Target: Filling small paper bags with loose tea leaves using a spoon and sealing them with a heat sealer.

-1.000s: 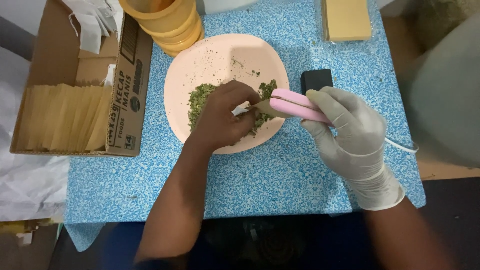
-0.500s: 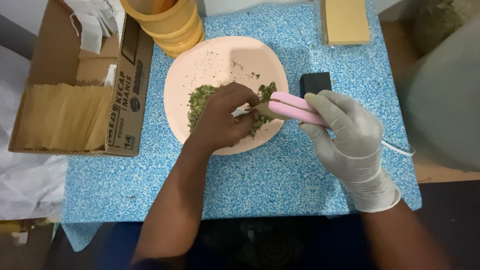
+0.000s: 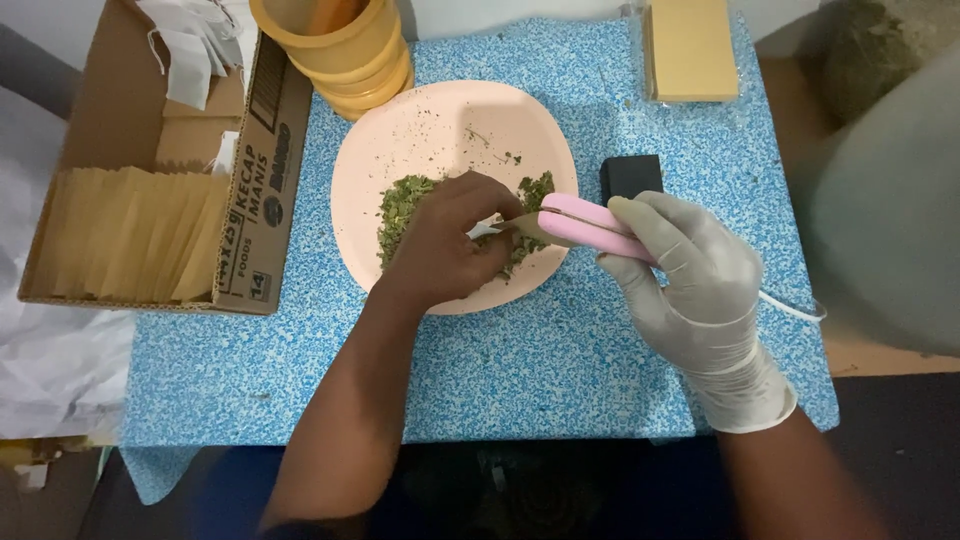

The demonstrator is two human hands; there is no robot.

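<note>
A pale pink plate [image 3: 440, 130] lies on the blue speckled table [image 3: 560, 370] with a heap of dried green leaf bits [image 3: 400, 205] on it. My bare left hand [image 3: 445, 245] rests over the heap, fingers closed around a small white piece at its fingertips. My right hand [image 3: 690, 280], in a whitish glove, grips a pink-handled tool [image 3: 590, 225] whose tip meets the left fingertips over the plate. A thin white cord runs off to the right from it.
An open cardboard box [image 3: 150, 200] with tan paper sachets and white tags stands at the left. Stacked yellow tubs [image 3: 340, 50] sit behind the plate. A small black block [image 3: 630, 175] and a tan flat pack [image 3: 690, 50] lie at the back right.
Both hands stay over the plate; the pink tool and right hand have shifted slightly. Little else differs.
</note>
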